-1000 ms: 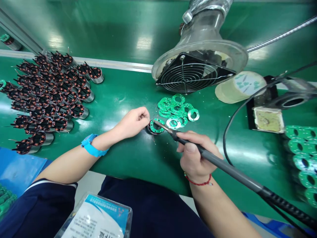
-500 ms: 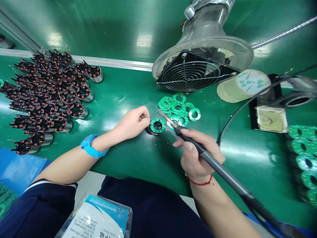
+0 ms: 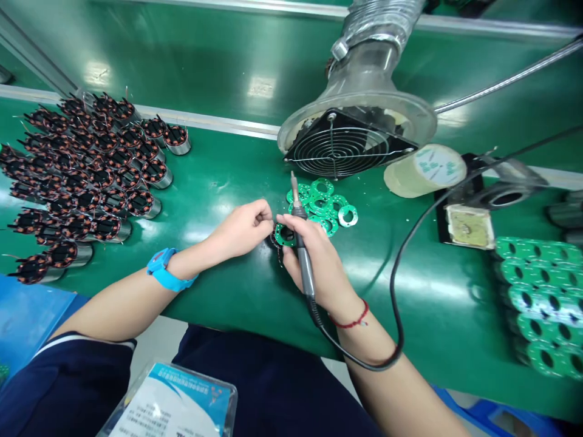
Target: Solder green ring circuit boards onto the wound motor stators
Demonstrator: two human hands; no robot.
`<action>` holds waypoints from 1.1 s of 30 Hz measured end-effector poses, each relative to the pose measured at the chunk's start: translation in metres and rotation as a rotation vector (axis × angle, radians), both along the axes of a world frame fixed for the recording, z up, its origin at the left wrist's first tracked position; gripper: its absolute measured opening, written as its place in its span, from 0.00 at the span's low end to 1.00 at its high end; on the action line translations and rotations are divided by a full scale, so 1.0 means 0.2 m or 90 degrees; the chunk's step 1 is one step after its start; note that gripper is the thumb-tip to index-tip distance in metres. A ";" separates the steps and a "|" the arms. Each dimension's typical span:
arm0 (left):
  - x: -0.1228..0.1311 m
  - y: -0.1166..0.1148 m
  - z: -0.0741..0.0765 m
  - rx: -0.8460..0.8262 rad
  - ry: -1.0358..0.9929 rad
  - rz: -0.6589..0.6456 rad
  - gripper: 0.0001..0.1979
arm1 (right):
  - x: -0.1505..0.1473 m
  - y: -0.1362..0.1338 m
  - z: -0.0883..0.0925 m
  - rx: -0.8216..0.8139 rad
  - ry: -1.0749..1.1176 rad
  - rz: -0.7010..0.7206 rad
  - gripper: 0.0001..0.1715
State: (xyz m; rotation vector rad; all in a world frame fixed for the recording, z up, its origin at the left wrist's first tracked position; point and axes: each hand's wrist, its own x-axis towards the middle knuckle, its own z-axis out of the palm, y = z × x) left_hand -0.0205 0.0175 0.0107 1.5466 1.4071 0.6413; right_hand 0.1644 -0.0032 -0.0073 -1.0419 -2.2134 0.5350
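Right hand [image 3: 319, 262], centre of the frame: being held closer over the green ring [image 3: 279, 236] than half a second ago. Soldering iron [image 3: 304, 261]: now being pointed toward the top of the frame, tip being kept off the ring. Right grip: being closed on the iron's handle, while forefinger and thumb are being spread at the ring; contact cannot be told. By judgement, the ring is being tended with fingers rather than heat.

Left hand [image 3: 248, 227], left of centre: being kept in the same place, its grip being pressed together at the ring's left edge; any wire being pinched is too small to tell.

Green ring, middle of the frame: being carried on a dark core [image 3: 276, 241], being partly covered by the right hand.

Around, on the counter [image 3: 237, 285]: loose rings [image 3: 321, 213] being heaped just above; wound cores [image 3: 91, 176] being massed at left; sponge [image 3: 469, 226] and pale roll [image 3: 410, 173] being kept at right; rows of green rings [image 3: 540, 298] being ranged at the right edge. Fan hood [image 3: 337, 145]: being hung above the heap.

In the way: cord [image 3: 380, 366], being draped across the right forearm.
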 end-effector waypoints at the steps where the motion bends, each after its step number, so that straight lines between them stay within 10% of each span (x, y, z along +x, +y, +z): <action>1: 0.00 -0.01 0.00 -0.005 -0.005 -0.003 0.04 | 0.01 0.00 -0.01 0.008 0.000 -0.019 0.30; 8: -0.01 -0.07 0.02 0.091 0.160 -0.187 0.03 | 0.09 -0.02 -0.02 -0.032 0.039 -0.082 0.33; 33: 0.00 -0.01 0.02 -0.129 -0.156 -0.003 0.05 | 0.03 -0.08 0.05 0.109 0.090 -0.048 0.25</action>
